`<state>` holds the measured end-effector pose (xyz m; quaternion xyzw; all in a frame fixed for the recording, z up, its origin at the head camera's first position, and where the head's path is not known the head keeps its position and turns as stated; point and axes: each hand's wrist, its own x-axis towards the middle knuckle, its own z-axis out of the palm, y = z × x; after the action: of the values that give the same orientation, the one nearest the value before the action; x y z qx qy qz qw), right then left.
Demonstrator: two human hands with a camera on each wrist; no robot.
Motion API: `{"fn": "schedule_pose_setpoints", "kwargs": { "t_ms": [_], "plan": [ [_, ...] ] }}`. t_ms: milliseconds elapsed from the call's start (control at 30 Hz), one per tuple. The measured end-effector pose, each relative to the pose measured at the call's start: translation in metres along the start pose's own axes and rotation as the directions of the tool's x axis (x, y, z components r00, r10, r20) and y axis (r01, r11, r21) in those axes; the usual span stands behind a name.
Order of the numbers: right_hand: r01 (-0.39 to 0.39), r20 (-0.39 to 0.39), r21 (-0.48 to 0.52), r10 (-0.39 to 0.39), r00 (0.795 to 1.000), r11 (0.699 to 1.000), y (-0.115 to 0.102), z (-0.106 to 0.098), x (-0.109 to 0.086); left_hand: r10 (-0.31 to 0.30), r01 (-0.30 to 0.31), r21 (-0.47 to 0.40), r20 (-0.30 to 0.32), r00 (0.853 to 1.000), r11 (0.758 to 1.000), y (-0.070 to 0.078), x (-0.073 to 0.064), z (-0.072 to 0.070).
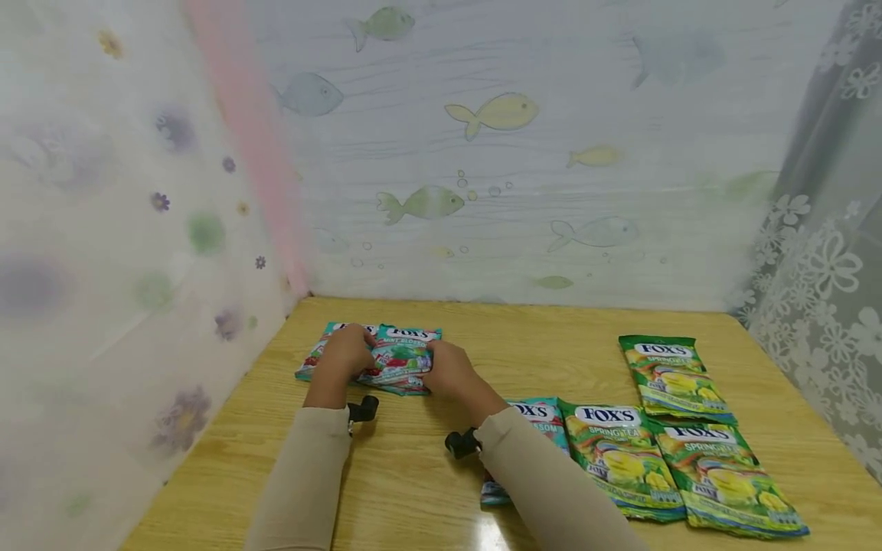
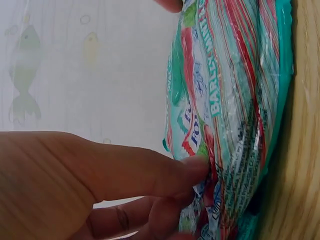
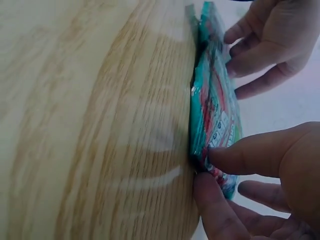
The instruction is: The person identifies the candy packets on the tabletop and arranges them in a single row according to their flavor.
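Toward the far left of the table, a teal-and-red FOX'S Mint Blossom candy bag (image 1: pixel 402 358) lies face up between my hands. My left hand (image 1: pixel 346 353) pinches its left side; in the left wrist view the thumb (image 2: pixel 192 171) presses into the crinkled wrapper (image 2: pixel 230 100). With thumb and forefinger, my right hand (image 1: pixel 451 371) grips the right edge, low against the wood, as the right wrist view shows. Another teal candy bag (image 1: pixel 313 358) lies directly to the left, partly hidden behind my left hand.
Green-and-yellow FOX'S Spring Tea bags lie on the right: one farther back (image 1: pixel 675 379), two nearer, a left one (image 1: pixel 620 459) and a right one (image 1: pixel 726 478). Beside them a third Mint Blossom bag (image 1: pixel 537 413) is partly covered by my right sleeve. Patterned curtains border the wooden table (image 1: pixel 524 340).
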<state>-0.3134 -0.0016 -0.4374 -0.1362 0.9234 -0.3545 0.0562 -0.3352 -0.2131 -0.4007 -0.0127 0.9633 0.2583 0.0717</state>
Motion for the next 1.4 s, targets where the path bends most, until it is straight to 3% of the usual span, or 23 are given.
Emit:
{"fn": "schedule_pose_setpoints", "kwargs": {
  "t_ms": [233, 333, 633, 767, 967, 1133, 1267, 1400],
  "plan": [
    [0.03, 0.045, 0.083, -0.034, 0.998, 0.996, 0.002, -0.007, -0.005, 0.018, -0.013, 0.135, -0.038, 0.999, 0.991, 0.016, -0.008, 0.0],
    [0.058, 0.062, 0.102, -0.064, 0.996, 0.993, 0.003, -0.012, -0.009, 0.04, -0.036, 0.141, -0.028, 0.999, 0.989, 0.025, -0.011, -0.001],
    [0.193, 0.094, 0.028, -0.195, 0.976, 0.981, 0.006, -0.03, -0.03, 0.088, -0.081, 0.166, -0.037, 0.995, 0.983, 0.047, -0.023, -0.002],
    [0.219, 0.091, 0.015, -0.219, 0.971, 0.976, 0.01, -0.04, -0.041, 0.147, -0.141, 0.163, -0.028, 0.989, 0.977, 0.056, -0.027, 0.001],
    [0.197, 0.051, 0.038, -0.199, 0.979, 0.98, 0.024, -0.056, -0.063, 0.215, -0.207, 0.159, -0.033, 0.976, 0.965, 0.073, -0.034, 0.008],
    [0.15, 0.003, 0.046, -0.15, 0.989, 0.988, 0.036, -0.071, -0.08, 0.288, -0.282, 0.182, -0.006, 0.958, 0.942, 0.088, -0.039, 0.02],
    [0.13, 0.01, 0.042, -0.131, 0.991, 0.991, 0.046, -0.083, -0.092, 0.359, -0.361, 0.173, 0.044, 0.932, 0.917, 0.101, -0.044, 0.032],
    [0.117, 0.024, 0.028, -0.118, 0.993, 0.993, 0.058, -0.095, -0.104, 0.405, -0.416, 0.115, 0.104, 0.908, 0.902, 0.108, -0.049, 0.047]
  ]
}}
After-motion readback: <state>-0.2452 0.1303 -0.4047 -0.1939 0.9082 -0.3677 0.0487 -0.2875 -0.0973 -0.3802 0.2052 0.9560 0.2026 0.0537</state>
